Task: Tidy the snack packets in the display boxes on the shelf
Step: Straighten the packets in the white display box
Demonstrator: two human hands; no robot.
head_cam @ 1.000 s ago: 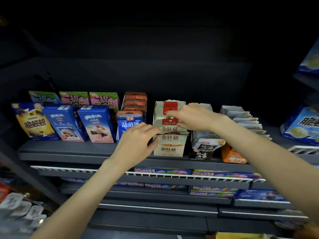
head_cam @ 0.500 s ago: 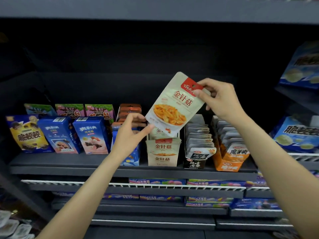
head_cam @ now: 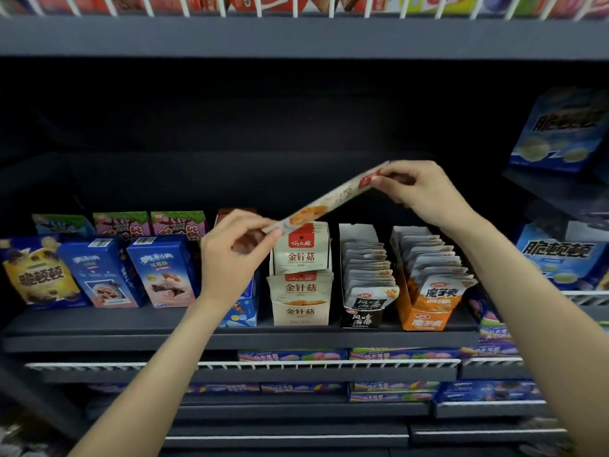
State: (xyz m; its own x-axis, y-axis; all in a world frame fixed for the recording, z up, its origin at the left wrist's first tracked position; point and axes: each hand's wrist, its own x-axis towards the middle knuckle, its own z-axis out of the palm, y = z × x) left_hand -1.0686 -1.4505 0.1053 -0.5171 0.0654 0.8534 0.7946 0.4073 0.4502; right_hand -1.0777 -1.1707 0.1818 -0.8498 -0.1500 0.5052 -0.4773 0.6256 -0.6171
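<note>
Both hands hold one flat cream foil snack packet with a red top band [head_cam: 324, 203] in the air above the shelf row. Right hand [head_cam: 420, 192] pinches the red top end between thumb and fingertips; left hand [head_cam: 232, 258] pinches the lower end, fingers curled. Packet is seen nearly edge-on, tilted up toward the right, held above and just in front of the cream cardboard display box with red labels [head_cam: 300, 300].

That box stands on the dark grey shelf [head_cam: 99, 328], with more packets of the same print upright inside it. Just to its right: a black-and-white cardboard display box [head_cam: 362, 316] full of grey pouches, then an orange cardboard display box [head_cam: 425, 311] with white-and-orange pouches leaning forward. Behind the left hand, partly hidden, stands a blue carton [head_cam: 244, 308].

Further left along the shelf: two blue biscuit boxes [head_cam: 131, 272] upright side by side, a yellow-and-blue snack bag [head_cam: 36, 275], pink-and-green cartons [head_cam: 148, 222] behind them. Blue bags [head_cam: 560, 255] sit on the right-hand shelving. White wire rail [head_cam: 296, 364] fronts the tier below.
</note>
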